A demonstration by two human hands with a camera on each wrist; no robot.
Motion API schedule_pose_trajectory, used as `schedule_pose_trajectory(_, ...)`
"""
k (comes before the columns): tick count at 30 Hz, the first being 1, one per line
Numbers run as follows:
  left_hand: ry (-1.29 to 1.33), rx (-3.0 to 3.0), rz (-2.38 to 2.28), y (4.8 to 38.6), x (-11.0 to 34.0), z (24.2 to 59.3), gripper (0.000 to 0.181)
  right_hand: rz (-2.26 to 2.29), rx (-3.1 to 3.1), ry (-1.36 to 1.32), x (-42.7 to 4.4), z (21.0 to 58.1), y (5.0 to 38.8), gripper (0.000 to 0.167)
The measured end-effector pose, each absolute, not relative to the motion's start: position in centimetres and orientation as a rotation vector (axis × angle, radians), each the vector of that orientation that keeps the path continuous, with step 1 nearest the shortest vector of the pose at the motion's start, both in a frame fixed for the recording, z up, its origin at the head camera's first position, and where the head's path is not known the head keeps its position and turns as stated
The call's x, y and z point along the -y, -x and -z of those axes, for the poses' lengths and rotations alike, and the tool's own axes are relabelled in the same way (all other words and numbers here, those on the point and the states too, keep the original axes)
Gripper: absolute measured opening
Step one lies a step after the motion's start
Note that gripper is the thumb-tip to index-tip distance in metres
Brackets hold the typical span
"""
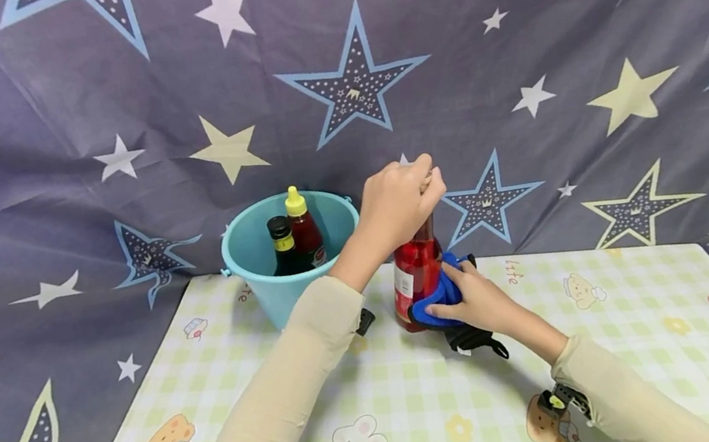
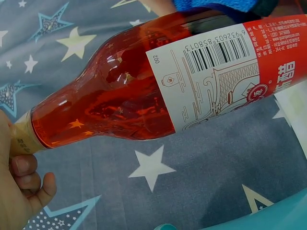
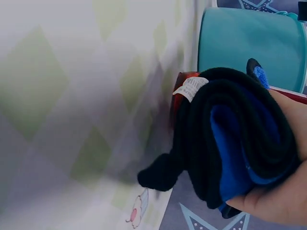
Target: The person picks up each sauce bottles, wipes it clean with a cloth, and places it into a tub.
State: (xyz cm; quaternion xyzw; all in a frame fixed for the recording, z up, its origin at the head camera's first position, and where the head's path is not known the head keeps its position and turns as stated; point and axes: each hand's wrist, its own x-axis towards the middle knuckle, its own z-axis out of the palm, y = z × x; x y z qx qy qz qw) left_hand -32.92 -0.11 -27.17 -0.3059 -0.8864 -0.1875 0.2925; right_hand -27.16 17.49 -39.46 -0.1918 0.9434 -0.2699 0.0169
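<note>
A tall glass vinegar bottle (image 1: 408, 286) with red liquid stands at the table's middle, to the right of the bucket. My left hand (image 1: 398, 198) grips it by the tan cap (image 2: 26, 134) at the neck. In the left wrist view its white and red label (image 2: 206, 86) shows a barcode. My right hand (image 1: 480, 299) holds a folded blue cloth (image 1: 437, 301) with black edging against the bottle's lower right side. Seen from the right wrist, the cloth's black underside (image 3: 189, 139) is layered, with a white tag (image 3: 192, 88) and a hanging black loop.
Left of the bottle stands a light blue bucket (image 1: 268, 294). Inside it are a dark bottle with a black cap (image 1: 279, 226) and a red sauce bottle with a yellow nozzle (image 1: 295, 201). A star-patterned curtain (image 1: 464, 77) hangs behind the checked tablecloth (image 1: 427, 404).
</note>
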Motion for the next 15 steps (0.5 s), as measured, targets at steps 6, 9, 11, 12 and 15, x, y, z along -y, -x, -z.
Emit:
schedule_pose_trajectory(6, 0.808, 2.388, 0.495, 32.8, 0.0, 27.0, 0.027, 0.833, -2.912, 0.531, -17.1, 40.0, 27.1, 0.083)
schedule_pose_trajectory(9, 0.807, 2.399, 0.491, 32.8, 0.0, 27.0, 0.027, 0.812, -2.900, 0.476, -16.8, 40.1, 27.0, 0.082)
schedule_pose_trajectory(11, 0.805, 2.398, 0.487, 32.8, 0.0, 27.1, 0.027, 0.790, -2.897, 0.446, -16.6, 40.2, 27.0, 0.082)
schedule_pose_trajectory(12, 0.804, 2.395, 0.484, 32.8, 0.0, 27.1, 0.027, 0.778, -2.897, 0.436, -16.5, 40.3, 27.0, 0.081)
schedule_pose_trajectory(15, 0.794, 2.384, 0.481, 32.8, 0.0, 27.1, 0.026, 0.754, -2.904, 0.416, -16.2, 40.4, 27.0, 0.080)
